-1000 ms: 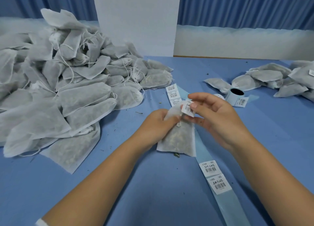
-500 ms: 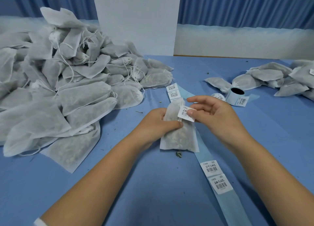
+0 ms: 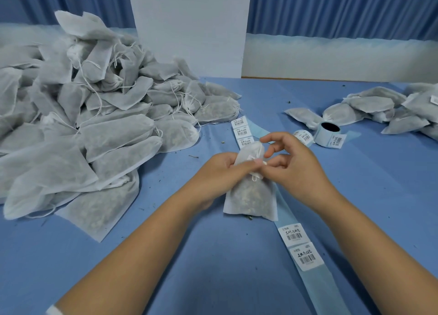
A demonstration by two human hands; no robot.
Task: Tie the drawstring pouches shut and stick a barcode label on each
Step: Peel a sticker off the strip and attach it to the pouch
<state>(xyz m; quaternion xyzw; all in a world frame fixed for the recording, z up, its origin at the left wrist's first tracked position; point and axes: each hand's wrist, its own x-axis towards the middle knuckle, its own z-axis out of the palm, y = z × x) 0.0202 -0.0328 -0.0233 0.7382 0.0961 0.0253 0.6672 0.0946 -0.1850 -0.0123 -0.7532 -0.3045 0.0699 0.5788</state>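
The table (image 3: 355, 184) has a smooth blue cover. On my left side lies a big pile (image 3: 78, 134) of white non-woven pouches, soft and a little see-through, many with thin cords hanging out. A smaller pile (image 3: 391, 110) lies far right. A pale blue glossy strip (image 3: 315, 288) runs across the table and passes under my hands.

The pouch (image 3: 251, 198) stands tilted in the middle, its flat bottom edge on the strip, and a dry brownish filling shows through the cloth. My left hand (image 3: 225, 170) grips its neck, fingers curled behind and thumb pressed across the front. My right hand (image 3: 296, 170) is half curled, index finger lifted over the pouch top, the other tips meeting my left thumb at the neck; I cannot tell if they pinch or only press.

The roll (image 3: 328, 134) stands behind my right hand. The labels (image 3: 294, 234) on the strip are white rectangles, each with a barcode under dark characters too small for me to read
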